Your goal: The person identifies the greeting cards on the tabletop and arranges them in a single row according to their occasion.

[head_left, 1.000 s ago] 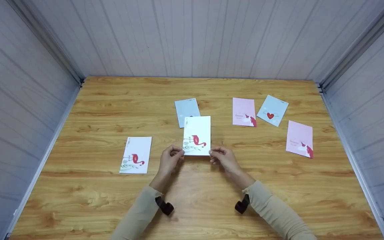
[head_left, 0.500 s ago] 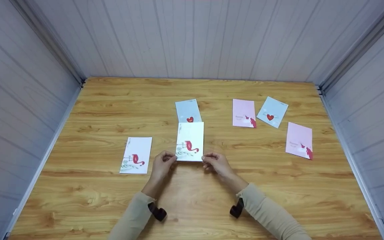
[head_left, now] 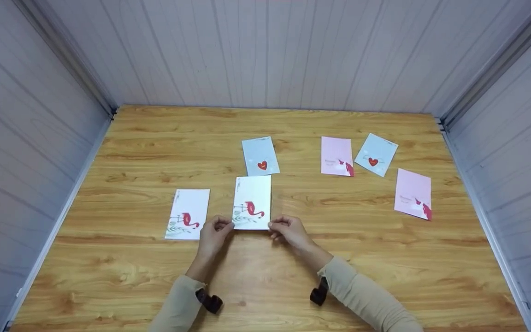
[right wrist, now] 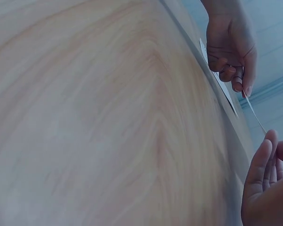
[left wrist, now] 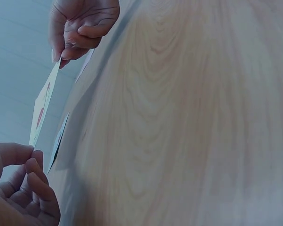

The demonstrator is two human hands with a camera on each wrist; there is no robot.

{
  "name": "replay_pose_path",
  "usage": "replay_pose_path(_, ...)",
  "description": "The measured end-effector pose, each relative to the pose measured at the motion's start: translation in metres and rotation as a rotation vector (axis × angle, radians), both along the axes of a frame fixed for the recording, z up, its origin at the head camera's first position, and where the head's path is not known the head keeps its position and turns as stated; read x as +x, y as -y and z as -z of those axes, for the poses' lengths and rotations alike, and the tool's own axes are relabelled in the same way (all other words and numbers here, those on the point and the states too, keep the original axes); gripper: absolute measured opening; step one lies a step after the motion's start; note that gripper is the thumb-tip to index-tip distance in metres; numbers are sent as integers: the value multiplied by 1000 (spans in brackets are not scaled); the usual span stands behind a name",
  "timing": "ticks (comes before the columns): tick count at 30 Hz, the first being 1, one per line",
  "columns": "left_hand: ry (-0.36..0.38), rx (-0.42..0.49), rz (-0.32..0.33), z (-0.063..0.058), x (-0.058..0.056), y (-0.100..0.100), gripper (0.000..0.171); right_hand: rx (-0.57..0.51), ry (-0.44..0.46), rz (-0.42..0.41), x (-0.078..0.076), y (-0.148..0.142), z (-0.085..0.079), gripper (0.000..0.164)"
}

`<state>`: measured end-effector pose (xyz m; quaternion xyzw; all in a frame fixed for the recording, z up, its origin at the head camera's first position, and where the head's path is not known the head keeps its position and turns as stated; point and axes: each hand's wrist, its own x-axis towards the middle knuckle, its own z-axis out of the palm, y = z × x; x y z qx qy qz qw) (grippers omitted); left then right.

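Note:
Between both hands is a white card (head_left: 252,196) with a red flamingo and green leaves. My left hand (head_left: 214,237) pinches its near left corner; my right hand (head_left: 293,234) pinches the near right corner. In the left wrist view the held card (left wrist: 45,101) is raised off the table, and the right wrist view shows it as a thin edge. A second flamingo card (head_left: 189,203) lies flat just left of my left hand. Right behind the held card lies a light blue card (head_left: 260,152) with a red heart.
On the right side of the wooden table (head_left: 362,258) lie a pink unicorn card (head_left: 337,152), another blue heart card (head_left: 383,147) and a second pink card (head_left: 410,186). Pale panel walls (head_left: 265,50) enclose the back and sides.
Both hands have carried the flamingo card left and toward the front edge. The blue heart card behind, partly covered before, now shows nearly whole. The grip on both corners stays the same.

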<state>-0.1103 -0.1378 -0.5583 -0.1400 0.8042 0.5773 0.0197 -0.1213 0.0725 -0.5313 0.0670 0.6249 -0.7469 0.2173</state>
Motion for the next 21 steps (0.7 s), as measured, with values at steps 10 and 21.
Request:
replay_pose_path(10, -10, -34, -34, -2, 6, 21, 9, 26, 21, -20, -8, 24, 23, 18)
replay_pose_path(21, 57, -38, -65, -2, 15, 44, 11, 39, -2, -33, -3, 50, 29, 18)
